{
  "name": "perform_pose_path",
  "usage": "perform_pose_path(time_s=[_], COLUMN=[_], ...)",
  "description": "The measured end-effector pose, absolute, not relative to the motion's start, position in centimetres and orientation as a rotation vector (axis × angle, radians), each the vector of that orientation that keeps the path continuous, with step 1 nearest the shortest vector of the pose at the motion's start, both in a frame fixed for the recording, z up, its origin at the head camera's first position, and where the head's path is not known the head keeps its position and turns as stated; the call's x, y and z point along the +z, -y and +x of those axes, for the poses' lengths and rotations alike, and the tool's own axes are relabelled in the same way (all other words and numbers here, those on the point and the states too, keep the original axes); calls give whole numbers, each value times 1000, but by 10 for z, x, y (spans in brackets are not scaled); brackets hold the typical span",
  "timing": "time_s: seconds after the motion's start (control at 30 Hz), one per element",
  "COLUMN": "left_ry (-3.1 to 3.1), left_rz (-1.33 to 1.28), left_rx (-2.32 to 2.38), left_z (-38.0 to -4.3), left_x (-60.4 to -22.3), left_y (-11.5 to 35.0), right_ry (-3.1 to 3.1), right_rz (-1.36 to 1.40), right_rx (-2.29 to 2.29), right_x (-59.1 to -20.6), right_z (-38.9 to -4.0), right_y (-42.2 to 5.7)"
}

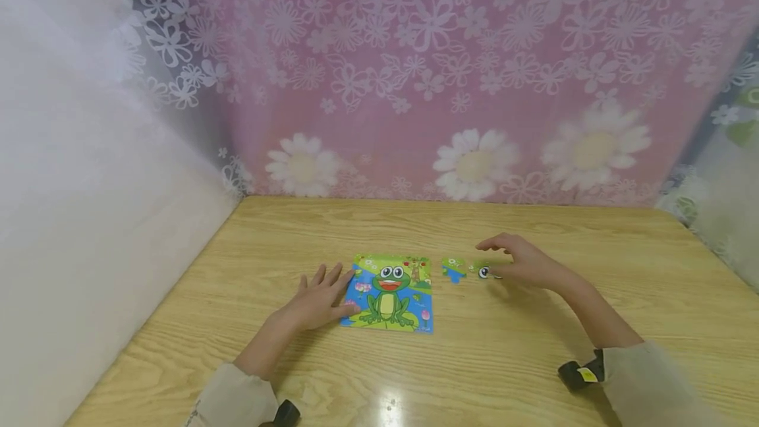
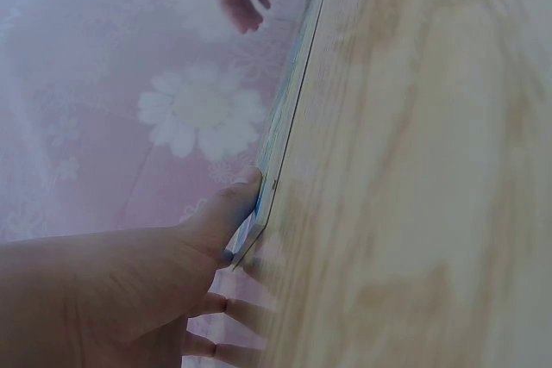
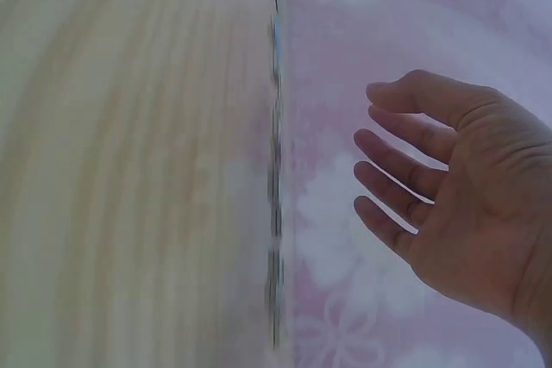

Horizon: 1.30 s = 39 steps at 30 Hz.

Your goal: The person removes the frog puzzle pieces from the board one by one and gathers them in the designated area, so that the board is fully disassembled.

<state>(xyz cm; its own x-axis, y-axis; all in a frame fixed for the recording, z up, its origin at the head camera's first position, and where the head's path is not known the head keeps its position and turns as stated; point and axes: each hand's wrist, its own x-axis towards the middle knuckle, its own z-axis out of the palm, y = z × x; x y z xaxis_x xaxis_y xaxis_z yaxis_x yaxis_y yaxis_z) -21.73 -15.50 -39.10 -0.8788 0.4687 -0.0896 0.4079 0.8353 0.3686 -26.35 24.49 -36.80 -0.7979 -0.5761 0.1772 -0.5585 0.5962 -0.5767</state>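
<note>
A square frog puzzle (image 1: 388, 305) lies flat on the wooden table, showing a green frog on blue. My left hand (image 1: 317, 302) rests at its left edge, fingers spread; the left wrist view shows the thumb (image 2: 228, 208) against the board's corner. To the puzzle's right lies a loose blue-and-green puzzle piece (image 1: 454, 269). Beside it is a piece with a printed eye (image 1: 483, 273), partly covered by my right hand (image 1: 530, 265). That hand hovers over the pieces with fingers apart and slightly bent, nothing held in the right wrist view.
The pale wooden table (image 1: 474, 374) runs back to a pink flowered cloth (image 1: 379, 84). A white cloth wall (image 1: 107, 183) bounds the left side, and another patterned cloth hangs at the right. Edge-on loose pieces (image 3: 275, 144) line the tabletop in the right wrist view.
</note>
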Motion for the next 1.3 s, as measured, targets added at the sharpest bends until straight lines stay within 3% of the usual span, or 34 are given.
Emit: perform_pose_path(time_s=[0.63,1.3], left_ry=[-2849,-2851], left_rz=[669,699], left_rx=[509,484], left_z=[-220,-222], left_x=[-397,-397], left_y=[156,158], right_ry=[-2647,-2660], right_rz=[-1136,-1172], right_rx=[-888,-807], right_x=[-374,-398], right_z=[-269,-270], right_y=[-115,-65])
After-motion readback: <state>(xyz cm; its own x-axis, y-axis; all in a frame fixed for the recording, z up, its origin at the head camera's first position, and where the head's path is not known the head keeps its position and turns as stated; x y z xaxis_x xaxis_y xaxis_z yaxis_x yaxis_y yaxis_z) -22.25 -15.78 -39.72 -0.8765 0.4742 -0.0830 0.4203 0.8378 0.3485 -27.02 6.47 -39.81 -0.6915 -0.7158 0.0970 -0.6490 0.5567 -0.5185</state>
